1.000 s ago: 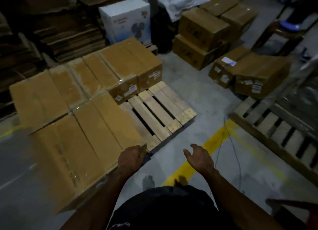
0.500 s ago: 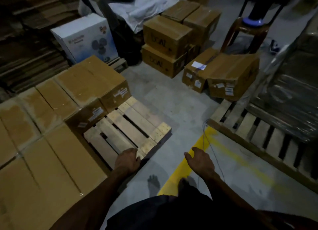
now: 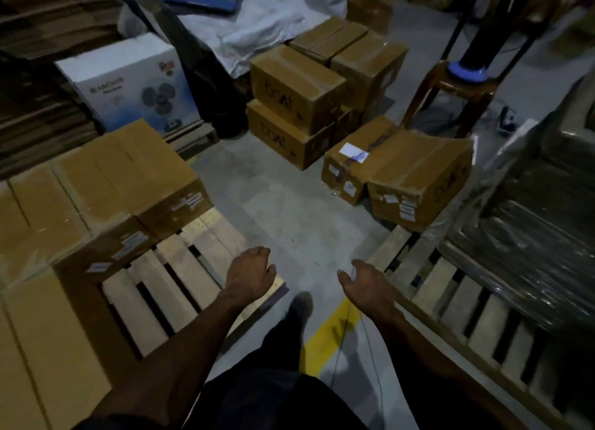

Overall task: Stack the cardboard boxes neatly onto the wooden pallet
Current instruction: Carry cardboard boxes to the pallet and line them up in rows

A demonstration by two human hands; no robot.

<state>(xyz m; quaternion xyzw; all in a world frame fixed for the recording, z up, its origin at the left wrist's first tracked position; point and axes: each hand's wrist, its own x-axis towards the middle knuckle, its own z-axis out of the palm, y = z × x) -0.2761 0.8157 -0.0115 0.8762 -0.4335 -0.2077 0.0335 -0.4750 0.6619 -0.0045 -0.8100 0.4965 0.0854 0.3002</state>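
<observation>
Both hands, left (image 3: 250, 273) and right (image 3: 363, 281), hang empty with fingers loosely curled, between boxes; next comes fetching a box (image 3: 418, 178) lying well beyond the fingertips for the pallet (image 3: 180, 268).

Brown cardboard boxes (image 3: 96, 185) cover the wooden pallet (image 3: 180, 268) except its near-right corner.

Empty left hand (image 3: 249, 273), right hand (image 3: 365, 283) above pallet (image 3: 180, 268) corner.
</observation>
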